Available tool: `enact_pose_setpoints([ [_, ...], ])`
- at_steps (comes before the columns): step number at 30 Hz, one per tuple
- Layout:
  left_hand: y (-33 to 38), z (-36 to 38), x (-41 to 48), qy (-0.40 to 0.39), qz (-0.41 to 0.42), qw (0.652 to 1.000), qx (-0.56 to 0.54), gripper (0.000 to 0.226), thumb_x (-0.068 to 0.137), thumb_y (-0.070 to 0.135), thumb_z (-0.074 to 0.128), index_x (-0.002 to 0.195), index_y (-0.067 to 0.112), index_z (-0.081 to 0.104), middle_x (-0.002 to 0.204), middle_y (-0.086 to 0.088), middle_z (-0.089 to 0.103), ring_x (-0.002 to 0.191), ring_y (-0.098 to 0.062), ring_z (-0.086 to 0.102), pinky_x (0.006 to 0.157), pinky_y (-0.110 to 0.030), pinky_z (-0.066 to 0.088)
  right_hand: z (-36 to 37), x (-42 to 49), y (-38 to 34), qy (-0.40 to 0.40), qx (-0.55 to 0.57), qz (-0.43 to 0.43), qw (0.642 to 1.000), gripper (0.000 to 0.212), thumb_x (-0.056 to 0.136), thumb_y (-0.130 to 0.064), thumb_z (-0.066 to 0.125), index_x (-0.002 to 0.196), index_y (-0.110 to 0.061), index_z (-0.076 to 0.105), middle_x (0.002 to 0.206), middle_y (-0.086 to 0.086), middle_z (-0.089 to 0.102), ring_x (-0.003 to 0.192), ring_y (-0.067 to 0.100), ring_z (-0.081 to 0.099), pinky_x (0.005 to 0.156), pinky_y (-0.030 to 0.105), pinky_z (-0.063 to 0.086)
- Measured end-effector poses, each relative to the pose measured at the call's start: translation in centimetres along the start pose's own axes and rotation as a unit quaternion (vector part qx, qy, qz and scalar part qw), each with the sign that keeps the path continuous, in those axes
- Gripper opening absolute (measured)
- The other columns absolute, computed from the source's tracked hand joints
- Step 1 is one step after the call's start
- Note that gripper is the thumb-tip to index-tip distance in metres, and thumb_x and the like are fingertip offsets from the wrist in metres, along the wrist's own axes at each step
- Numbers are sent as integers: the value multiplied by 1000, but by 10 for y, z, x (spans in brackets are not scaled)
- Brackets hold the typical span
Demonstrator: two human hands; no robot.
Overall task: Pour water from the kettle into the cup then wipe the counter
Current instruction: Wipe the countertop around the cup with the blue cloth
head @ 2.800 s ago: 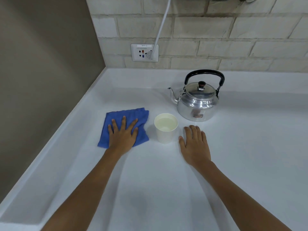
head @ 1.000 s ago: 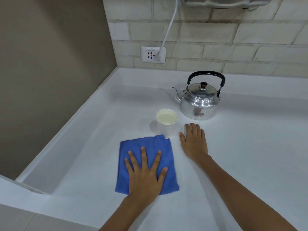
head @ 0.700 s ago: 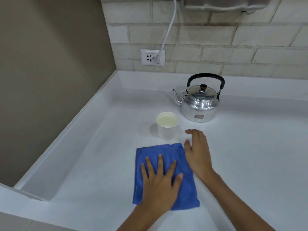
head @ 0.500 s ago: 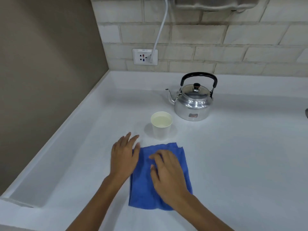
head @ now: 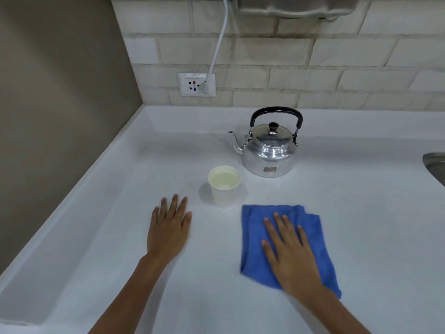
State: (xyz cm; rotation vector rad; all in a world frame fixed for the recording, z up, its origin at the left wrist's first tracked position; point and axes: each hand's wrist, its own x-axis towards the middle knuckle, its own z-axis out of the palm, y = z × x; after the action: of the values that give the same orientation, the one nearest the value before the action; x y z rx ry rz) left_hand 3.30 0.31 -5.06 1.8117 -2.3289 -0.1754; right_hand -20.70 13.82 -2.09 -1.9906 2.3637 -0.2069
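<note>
The right hand lies palm down on the blue cloth at lower right of centre, its fingers spread and flat, pressing rather than gripping. The cloth is folded and sits flat on the white worktop; its upper left corner comes just beside the base of the cup, though whether they touch cannot be told. The left hand rests flat on the bare worktop at lower centre left, fingers straight and close together, holding nothing, a little apart from the cup.

The cup stands upright near the middle of the frame and holds clear water well up its wall. Above and to its right stands the metal kettle, lid on, black handle upright, spout pointing left; it is near the cup but not touching.

Open worktop stretches to the right of the cloth and in front of both hands. At left a raised lip runs diagonally along the grey wall. At the right edge a sink rim shows. The tiled back wall at the top carries a socket with a white cord.
</note>
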Motion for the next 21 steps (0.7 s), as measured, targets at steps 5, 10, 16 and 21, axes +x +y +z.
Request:
enact_pose_setpoints([
  [5, 1, 0, -1, 7, 4, 1000, 16, 51, 96, 39, 17, 144, 26, 2, 156, -1, 3, 143, -25, -2, 116, -39, 3, 10, 46, -24, -23, 0, 41, 999, 53, 97, -36, 11, 146, -17, 2, 157, 9, 5, 144, 26, 3, 117, 45, 2],
  [10, -1, 1, 0, 7, 4, 1000, 7, 52, 96, 40, 16, 143, 28, -2, 156, 2, 0, 143, -22, -4, 116, -37, 2, 4, 24, -15, 9, -9, -25, 1000, 64, 96, -34, -4, 133, -17, 46, 138, 6, 50, 127, 24, 47, 108, 39, 33],
  [16, 3, 1, -1, 12, 0, 1000, 13, 52, 95, 40, 14, 143, 27, -4, 156, 2, -3, 143, -22, -7, 116, -37, 0, 13, 60, 33, 3, -6, 25, 1000, 50, 96, -36, 6, 145, -22, 5, 157, 2, 7, 144, 20, 4, 117, 38, 6],
  [21, 3, 1, 0, 11, 0, 1000, 16, 52, 95, 40, 14, 143, 27, -3, 156, 2, -2, 143, -22, -6, 117, -37, 1, 20, 111, -5, 4, 14, -4, 1000, 49, 99, -29, 16, 145, -19, 3, 157, 6, 3, 144, 24, 0, 117, 40, 1],
])
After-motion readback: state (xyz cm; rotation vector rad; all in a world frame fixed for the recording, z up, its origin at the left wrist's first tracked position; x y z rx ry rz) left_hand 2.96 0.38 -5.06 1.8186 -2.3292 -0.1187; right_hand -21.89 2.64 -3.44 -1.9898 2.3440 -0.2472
